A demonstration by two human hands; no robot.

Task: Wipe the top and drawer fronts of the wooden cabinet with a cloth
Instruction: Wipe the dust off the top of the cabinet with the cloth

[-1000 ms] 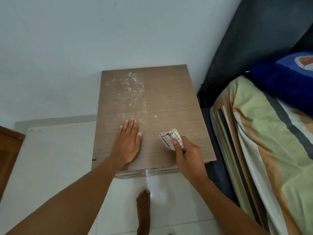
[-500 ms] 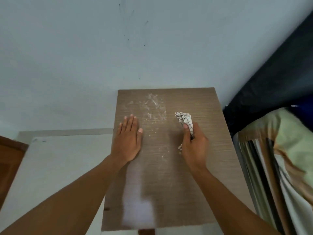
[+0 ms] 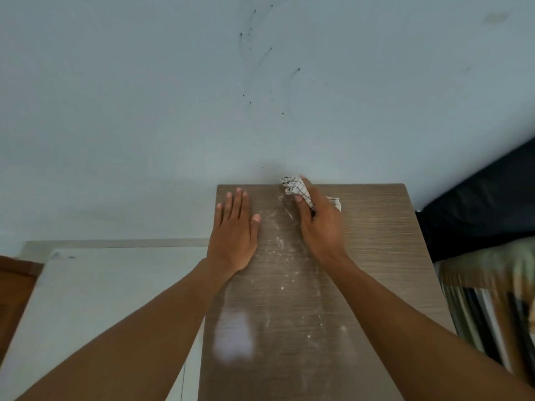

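At the far left a strip of brown wood [image 3: 14,287] edges a pale, flat surface [image 3: 101,285] that runs up beside the wooden cabinet [image 3: 376,256]. The left hand [image 3: 234,230] lies flat, palm down, fingers spread a little, on the cabinet top near its left rear corner, gripping nothing. Between the two hands a trail of white powdery specks [image 3: 282,256] runs down the brown wood-grain top, and a pale sheen [image 3: 234,340] sits nearer the front edge. The right hand [image 3: 318,224] is clenched round a bunched white cloth [image 3: 295,189] with thin dark checks, pressed onto the top at the rear edge by the blue-grey wall [image 3: 173,96], which carries dark spots and streaks. To the right lie dark fabric [image 3: 486,204] and striped bedding [image 3: 492,299]. No writing is legible anywhere.
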